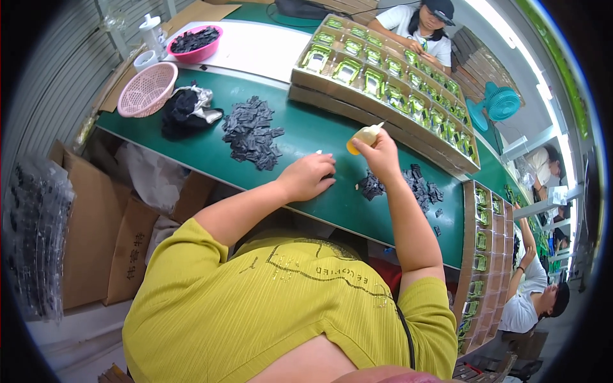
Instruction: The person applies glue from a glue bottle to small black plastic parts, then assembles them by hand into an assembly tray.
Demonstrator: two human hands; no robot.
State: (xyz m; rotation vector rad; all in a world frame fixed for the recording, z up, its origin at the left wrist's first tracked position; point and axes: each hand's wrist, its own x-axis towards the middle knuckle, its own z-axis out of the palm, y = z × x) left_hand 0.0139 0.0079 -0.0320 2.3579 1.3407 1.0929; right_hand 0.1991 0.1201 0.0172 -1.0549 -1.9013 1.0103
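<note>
over the table (303,131), right hand (383,157) clasps a bottle (366,135); left hand (309,176) has unclear grip.

At the far left of the surface (306,118) I see a pink basin (218,48), with a white bottle (152,35), a white roll (145,60) and a pale pink basket (145,91) near it. A bundle of black and silvery cloth (185,113) lies just beside the basket. Beyond, I make out a partitioned cardboard tray (319,89) filled with green packages (347,71); a second tray (469,220) stands at the right. Behind the first, I see a person (401,18) in a dark cap and a turquoise fan (501,103). At lower left I have cardboard boxes (96,223), a translucent bag (150,175) and stacked clear plastic (38,236).
</note>
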